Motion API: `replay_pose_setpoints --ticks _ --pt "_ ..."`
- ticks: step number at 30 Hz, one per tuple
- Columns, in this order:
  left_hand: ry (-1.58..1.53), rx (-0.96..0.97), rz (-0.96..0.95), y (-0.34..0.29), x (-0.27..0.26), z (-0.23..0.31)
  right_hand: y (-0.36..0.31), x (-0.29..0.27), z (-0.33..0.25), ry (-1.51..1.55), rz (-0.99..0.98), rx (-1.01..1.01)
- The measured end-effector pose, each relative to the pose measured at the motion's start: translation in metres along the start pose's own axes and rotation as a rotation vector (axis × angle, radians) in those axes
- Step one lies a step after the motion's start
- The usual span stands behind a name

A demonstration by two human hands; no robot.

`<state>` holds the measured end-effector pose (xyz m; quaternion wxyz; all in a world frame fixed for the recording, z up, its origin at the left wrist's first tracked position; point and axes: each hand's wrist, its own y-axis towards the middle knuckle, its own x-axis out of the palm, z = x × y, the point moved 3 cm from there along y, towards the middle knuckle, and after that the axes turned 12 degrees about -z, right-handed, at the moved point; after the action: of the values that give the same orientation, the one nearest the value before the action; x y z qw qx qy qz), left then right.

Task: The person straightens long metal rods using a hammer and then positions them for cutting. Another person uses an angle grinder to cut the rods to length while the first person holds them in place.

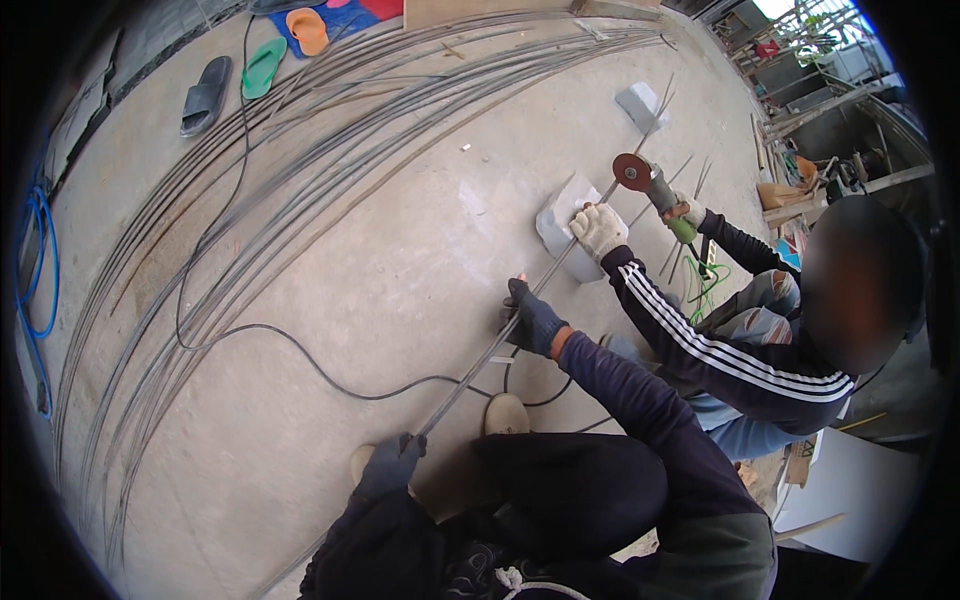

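My left hand [390,466], in a dark glove, is closed around a bundle of thin steel rods [464,384] near my knee. Further along the same rods, my right hand [536,318], gloved too, grips them with the thumb raised. They slant from lower left toward the upper right and pass over a white block [582,262]. Beside that block a co-worker's white-gloved hand [599,230] presses on the rods. The co-worker's other hand [686,209] holds an angle grinder [658,190], its reddish-brown disc [631,172] close to the rods.
Many long steel rods [300,170] curve across the concrete floor on my left. A black cable [300,352] snakes between them and my feet. Another white block [642,106] lies beyond the grinder. Sandals [207,96] and a blue hose [38,262] are at the left.
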<state>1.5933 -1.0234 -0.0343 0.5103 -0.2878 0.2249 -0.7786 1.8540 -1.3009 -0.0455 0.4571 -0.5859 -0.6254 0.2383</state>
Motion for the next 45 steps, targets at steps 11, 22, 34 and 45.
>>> replay_pose_setpoints --ticks 11,22,34,45 --pt "0.153 0.08 0.063 -0.002 -0.001 0.001 -0.03 0.014 -0.017 -0.455 0.077 0.136" --pt "0.155 0.031 0.051 -0.002 -0.002 -0.001 -0.019 0.005 -0.003 -0.228 0.011 0.045" --pt "0.232 0.16 0.142 0.0 0.001 -0.014 -0.005 -0.004 0.001 -0.202 -0.009 0.026" --pt "0.224 0.114 0.077 -0.004 -0.004 0.0 -0.01 0.007 0.002 -0.143 0.034 -0.009"
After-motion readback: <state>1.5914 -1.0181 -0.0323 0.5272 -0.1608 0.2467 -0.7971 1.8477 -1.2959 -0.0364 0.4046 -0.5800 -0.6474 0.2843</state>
